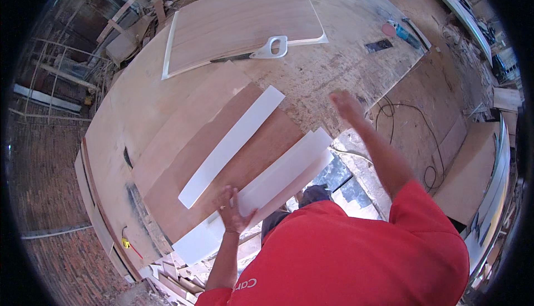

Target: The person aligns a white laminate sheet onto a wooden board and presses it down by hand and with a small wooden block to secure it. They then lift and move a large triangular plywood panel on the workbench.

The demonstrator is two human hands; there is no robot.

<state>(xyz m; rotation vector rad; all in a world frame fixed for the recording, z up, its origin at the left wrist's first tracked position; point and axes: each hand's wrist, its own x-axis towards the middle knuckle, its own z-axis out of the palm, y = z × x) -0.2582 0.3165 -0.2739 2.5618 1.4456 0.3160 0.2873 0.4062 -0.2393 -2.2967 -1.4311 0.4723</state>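
My left hand (232, 212) rests with spread fingers at the near edge of a brown thin wood sheet (256, 150), over a long white strip (281, 179) that runs along that edge. A second, narrower white strip (233, 144) lies slantwise on the sheet, just beyond my left fingers. My right hand (346, 107) is held out to the right of the sheet, near the dusty table surface and apart from both strips. Its fingers are blurred, and I make out nothing held in it.
A handsaw (270, 48) with a white handle lies against a large stacked panel (245, 22) at the table's far side. A blue angle grinder (405, 33) and a dark flat piece (379, 45) lie far right. A yellow tape measure (126, 243) sits near left. A cable (428, 139) coils at right.
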